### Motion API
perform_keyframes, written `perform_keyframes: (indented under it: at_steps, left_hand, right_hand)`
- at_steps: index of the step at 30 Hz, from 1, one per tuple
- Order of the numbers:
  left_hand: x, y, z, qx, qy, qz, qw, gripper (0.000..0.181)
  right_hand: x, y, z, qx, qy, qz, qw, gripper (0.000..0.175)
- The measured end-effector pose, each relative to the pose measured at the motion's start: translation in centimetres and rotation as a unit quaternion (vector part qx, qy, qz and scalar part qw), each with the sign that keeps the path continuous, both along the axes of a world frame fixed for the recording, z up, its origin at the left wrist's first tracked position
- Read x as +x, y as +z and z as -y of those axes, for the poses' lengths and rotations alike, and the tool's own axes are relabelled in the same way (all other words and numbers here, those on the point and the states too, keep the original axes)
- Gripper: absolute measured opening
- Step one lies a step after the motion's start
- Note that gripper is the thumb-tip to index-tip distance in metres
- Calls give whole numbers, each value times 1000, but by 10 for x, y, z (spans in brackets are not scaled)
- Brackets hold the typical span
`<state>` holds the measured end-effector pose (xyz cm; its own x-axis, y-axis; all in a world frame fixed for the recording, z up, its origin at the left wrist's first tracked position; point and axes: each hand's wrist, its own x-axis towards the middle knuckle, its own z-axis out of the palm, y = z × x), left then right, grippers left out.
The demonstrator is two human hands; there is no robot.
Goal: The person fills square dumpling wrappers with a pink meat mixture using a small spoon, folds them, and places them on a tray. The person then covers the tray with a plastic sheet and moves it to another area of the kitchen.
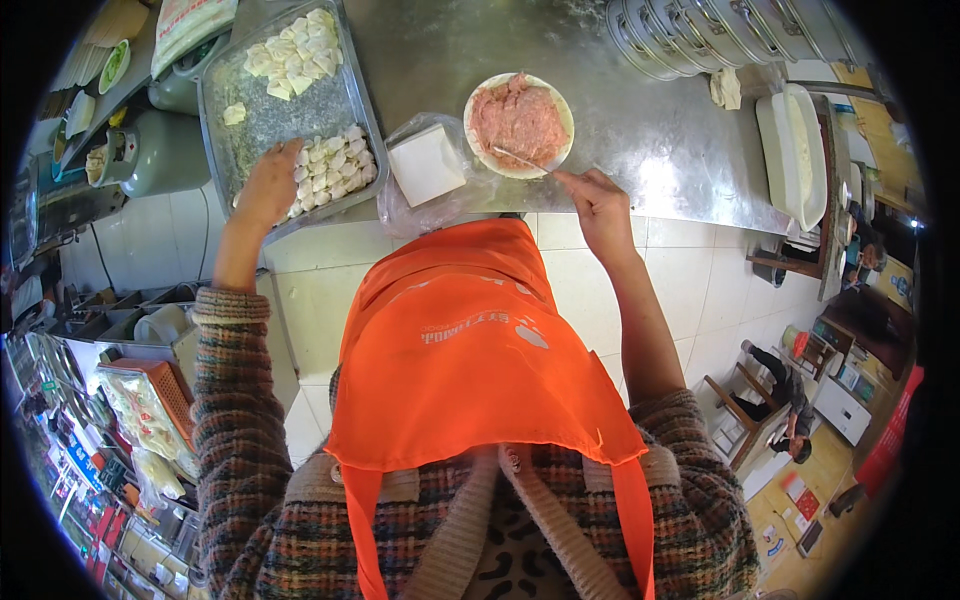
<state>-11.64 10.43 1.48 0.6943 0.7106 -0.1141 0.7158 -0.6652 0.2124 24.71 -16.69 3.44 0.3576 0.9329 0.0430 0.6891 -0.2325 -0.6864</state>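
My right hand (602, 214) grips a thin filling stick (523, 159), whose far end rests on the pink minced meat (521, 116) in a white bowl (480, 154). My left hand (271, 186) is over a metal tray (379, 142), at the left edge of tight rows of small wrapped wontons (334, 171). Whether its fingers hold one is hidden. A looser pile of larger folded wontons (294, 56) lies at the tray's far end, and a single wonton (234, 114) sits apart. Between tray and bowl is a stack of square white wrappers (427, 165) on a clear plastic bag (397, 206).
Stacked metal steamers (675, 37) stand at the far right of the steel table (600, 135). A white rectangular tub (795, 157) is at the right end. Gas cylinders (165, 154) stand left of the tray. A seated person (787, 409) is farther off to the right.
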Motion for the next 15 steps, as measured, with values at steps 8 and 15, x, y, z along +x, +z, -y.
perform_keyframes:
  at_steps: [8,15]
  left_hand:
    - [100,6,94,-72,-67,201,975,22]
    - [134,-19,113,-22,-73,182,980,25]
  right_hand:
    - [4,18,-16,-55,19,18,998,31]
    - [-3,30,-28,-24,75,125,989,31]
